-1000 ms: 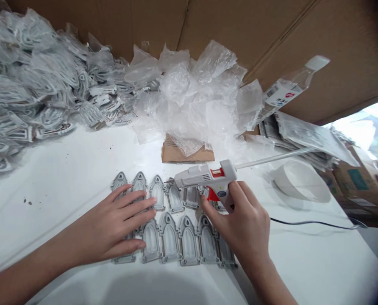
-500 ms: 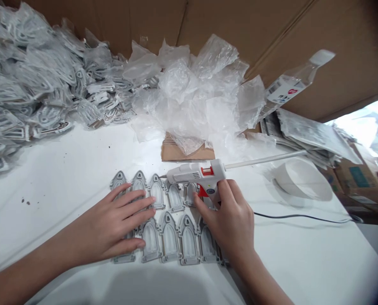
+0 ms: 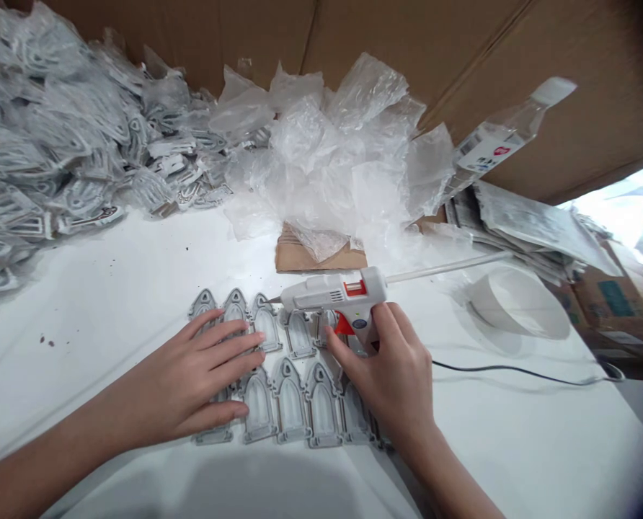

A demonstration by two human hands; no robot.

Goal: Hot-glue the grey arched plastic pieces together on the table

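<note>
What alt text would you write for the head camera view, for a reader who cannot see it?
The person's right hand holds a white glue gun, its nozzle near the top of a gray arched piece, one of several in two rows on a white table. The left hand lies spread over the rows' left end. Behind lies crumpled clear plastic.

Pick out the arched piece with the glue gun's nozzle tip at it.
The far row's third arched piece from the left: only its peak has the nozzle tip at it.
</note>
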